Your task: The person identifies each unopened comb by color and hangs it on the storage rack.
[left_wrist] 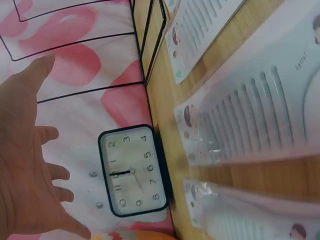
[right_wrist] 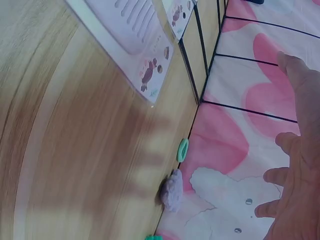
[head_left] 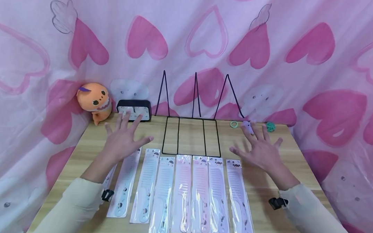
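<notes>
Both hands are spread and hold nothing. In the head view my left hand (head_left: 120, 140) is over the table's left side, its fingertips overlapping a black-framed clock (head_left: 145, 113). My right hand (head_left: 263, 151) is over the right side, fingertips near a small purple toy (head_left: 247, 125). Between the arms lies a row of several combs in clear packaging: light blue combs (head_left: 148, 180) on the left, pink combs (head_left: 184, 186) in the middle, purple combs (head_left: 237, 187) on the right. My left forearm partly covers the leftmost package. Behind the row stands a black wire rack (head_left: 204, 137).
An orange plush toy (head_left: 95, 98) sits at the back left corner beside the clock. Near the back right edge lie a green ring (head_left: 231, 124) and a green knotted ball (head_left: 270, 126). A pink heart-patterned curtain (head_left: 176, 33) hangs behind the wooden table (head_left: 272, 210).
</notes>
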